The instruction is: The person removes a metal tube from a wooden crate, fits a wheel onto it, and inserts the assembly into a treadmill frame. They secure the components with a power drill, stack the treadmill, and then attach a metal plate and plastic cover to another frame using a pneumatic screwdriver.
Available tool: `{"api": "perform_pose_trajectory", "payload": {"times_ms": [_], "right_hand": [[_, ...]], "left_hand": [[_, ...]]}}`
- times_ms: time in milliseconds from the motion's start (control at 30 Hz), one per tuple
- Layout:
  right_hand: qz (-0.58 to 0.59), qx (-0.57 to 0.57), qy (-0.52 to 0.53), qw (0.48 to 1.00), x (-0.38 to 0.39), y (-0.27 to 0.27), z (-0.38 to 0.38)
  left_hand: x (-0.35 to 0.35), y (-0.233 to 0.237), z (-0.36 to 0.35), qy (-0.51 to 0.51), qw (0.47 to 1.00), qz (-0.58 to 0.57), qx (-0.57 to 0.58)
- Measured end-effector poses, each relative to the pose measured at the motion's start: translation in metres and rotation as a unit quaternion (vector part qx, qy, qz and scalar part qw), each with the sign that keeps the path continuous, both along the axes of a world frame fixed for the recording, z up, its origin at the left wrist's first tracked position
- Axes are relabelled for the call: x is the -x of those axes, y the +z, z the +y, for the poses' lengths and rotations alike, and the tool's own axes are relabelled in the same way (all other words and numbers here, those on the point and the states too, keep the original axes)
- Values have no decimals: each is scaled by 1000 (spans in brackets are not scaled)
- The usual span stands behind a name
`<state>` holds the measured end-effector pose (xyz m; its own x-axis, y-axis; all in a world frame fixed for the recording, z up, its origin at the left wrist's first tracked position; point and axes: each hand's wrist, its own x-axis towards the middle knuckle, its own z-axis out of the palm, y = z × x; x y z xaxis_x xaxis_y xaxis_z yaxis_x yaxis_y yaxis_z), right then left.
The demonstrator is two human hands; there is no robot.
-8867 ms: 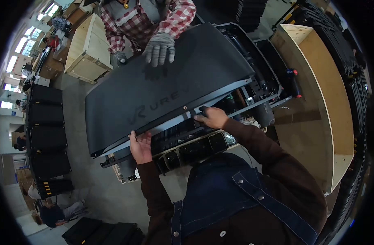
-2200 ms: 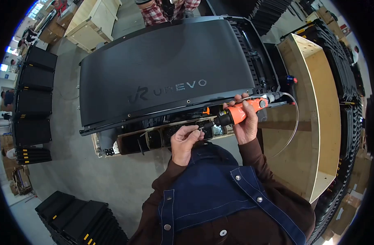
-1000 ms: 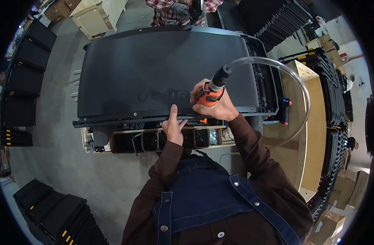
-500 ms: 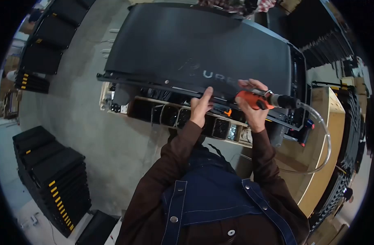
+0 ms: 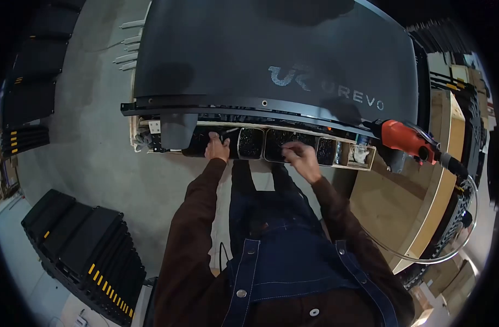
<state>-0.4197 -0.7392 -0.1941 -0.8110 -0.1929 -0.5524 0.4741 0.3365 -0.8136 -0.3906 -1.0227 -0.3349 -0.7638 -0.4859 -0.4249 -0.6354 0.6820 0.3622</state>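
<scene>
A black treadmill deck [image 5: 249, 49] with a UREVO logo fills the top of the view. Along its near edge runs a wooden parts tray [image 5: 364, 158] split into several compartments of dark small parts. My left hand [image 5: 217, 147] rests at the tray's left compartments, its fingertips hidden inside. My right hand [image 5: 300, 157] reaches over a middle compartment with fingers bunched together; what they touch is too small to see. An orange air screwdriver [image 5: 406, 139] sits by the tray's right end, free of both hands, with its clear hose [image 5: 451, 250] looping down to the right.
Stacks of black panels with yellow marks stand on the concrete floor at lower left [image 5: 83, 248] and at the left edge [image 5: 23, 103]. A tall wooden crate [image 5: 451, 163] stands close on the right. My dark apron and brown sleeves fill the bottom.
My right hand has let go of the orange screwdriver, which now sits at the right. Both hands have dropped from the deck's edge to the parts tray. My view has tilted down.
</scene>
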Motion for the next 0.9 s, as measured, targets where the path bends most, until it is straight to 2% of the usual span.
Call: {"api": "perform_pose_trajectory", "payload": {"times_ms": [33, 100, 133, 167, 200, 233, 267, 300, 333, 400, 433, 500, 633, 700, 833, 900], "right_hand": [[22, -35, 52, 998, 1, -19, -20], [158, -138, 193, 959, -2, -66, -52], [152, -141, 193, 959, -4, -76, -67], [179, -215, 266, 922, -4, -84, -84], [204, -286, 335, 874, -6, -94, -96], [200, -287, 332, 876, -9, -102, -107], [203, -310, 377, 849, -12, -113, -113], [205, -332, 421, 819, -12, -119, -118], [203, -336, 417, 820, -12, -124, -119], [230, -329, 467, 788, -9, -127, -117], [231, -334, 463, 788, -9, -126, -118], [222, -340, 466, 786, -14, -124, -119], [202, -361, 465, 783, -11, -126, -116], [210, -321, 493, 780, -5, -127, -113], [201, -310, 487, 792, -4, -130, -109], [216, -310, 510, 773, -5, -134, -110]], "left_hand": [[2, -5, -2, -9, 1000, 5, -8], [-1, -4, -3, -21, 1000, 1, -21], [-1, 4, -5, -4, 996, 42, -77], [-2, 10, -9, 14, 988, 83, -130], [-8, 12, -16, 12, 988, 80, -131], [-16, 17, -23, -9, 980, 103, -171], [-24, 20, -29, -30, 969, 127, -212], [-32, 20, -34, 23, 952, 92, -291], [-40, 22, -40, 18, 951, 91, -294], [-52, 41, -47, 90, 870, 88, -478], [-57, 50, -49, 85, 868, 90, -481], [-66, 66, -53, 180, 827, -23, -533], [-76, 85, -46, 189, 810, 17, -556], [-78, 94, -42, 176, 783, 28, -596], [-85, 107, -28, 167, 787, 47, -592], [-87, 111, -19, 189, 775, 74, -599]]}}
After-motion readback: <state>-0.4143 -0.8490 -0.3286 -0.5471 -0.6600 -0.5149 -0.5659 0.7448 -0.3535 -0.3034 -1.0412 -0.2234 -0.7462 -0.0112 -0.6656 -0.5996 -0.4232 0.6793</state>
